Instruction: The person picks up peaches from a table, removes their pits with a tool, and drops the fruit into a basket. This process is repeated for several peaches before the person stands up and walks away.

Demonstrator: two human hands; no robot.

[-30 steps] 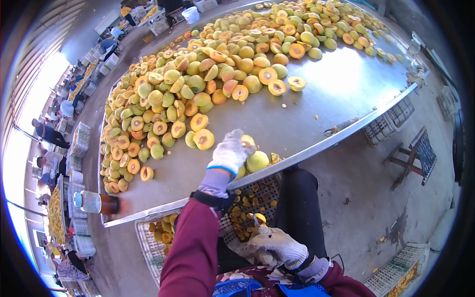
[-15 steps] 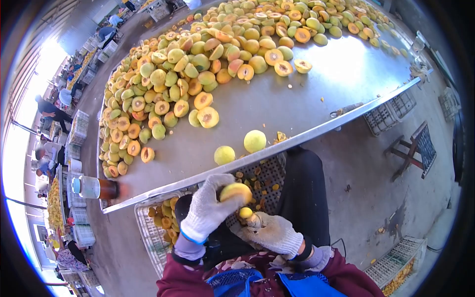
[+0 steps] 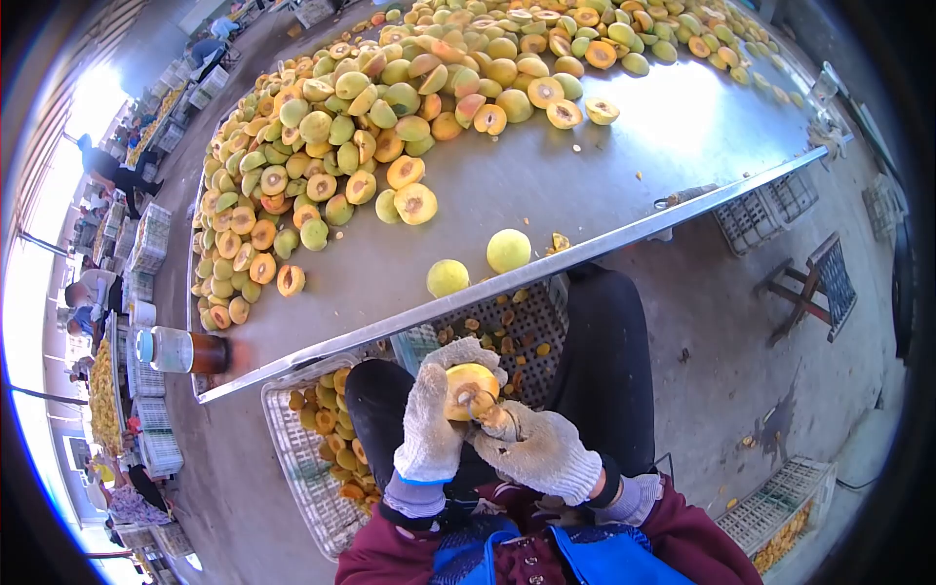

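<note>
My gloved left hand (image 3: 429, 429) is closed around a peach half (image 3: 470, 380), its yellow cut face turned up and toward me. My gloved right hand (image 3: 546, 456) grips a small hand tool (image 3: 498, 422) with a wooden-looking handle. A thin curved metal tip appears to touch the brown centre of the peach half; most of the tool is hidden by the fingers. Both hands are close together above my lap. Two pale yellow-green peach halves (image 3: 508, 251) lie rounded side up near the table edge in front of me.
The metal table (image 3: 546, 185) bears a large heap of peach halves (image 3: 370, 117). A crate of peach halves (image 3: 283, 439) stands at my left, a crate with scraps (image 3: 531, 336) below the table edge. A bottle of brown liquid (image 3: 185, 351) stands at the left corner; a folding stool (image 3: 819, 288) is right.
My left hand has turned the peach half cut face up and brought it against the tool in my right hand. The view has shifted slightly.
</note>
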